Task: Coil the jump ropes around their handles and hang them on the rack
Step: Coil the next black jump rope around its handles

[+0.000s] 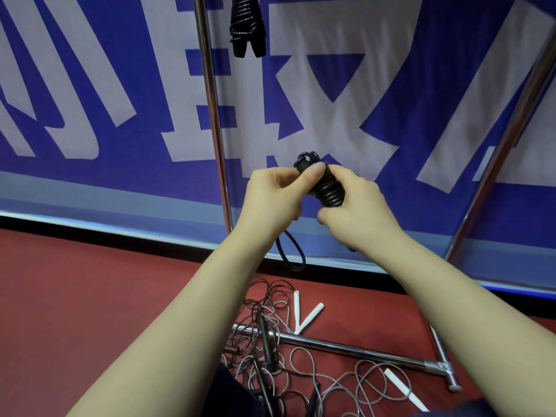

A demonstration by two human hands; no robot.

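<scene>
Black cord is wound tight round the black jump-rope handles [326, 188], pinched by the left hand [275, 195] and gripped by the right hand [352, 206]; a short black loop [290, 254] hangs free. One coiled black rope bundle [247, 25] hangs on the chrome rack [212, 115]; tangled black and white-handled ropes [285, 350] await on the red floor [90, 281].

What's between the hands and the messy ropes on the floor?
In the head view, a loose black loop dangles there from the coiled jump rope that the left hand and right hand grip, above the tangled ropes.
</scene>
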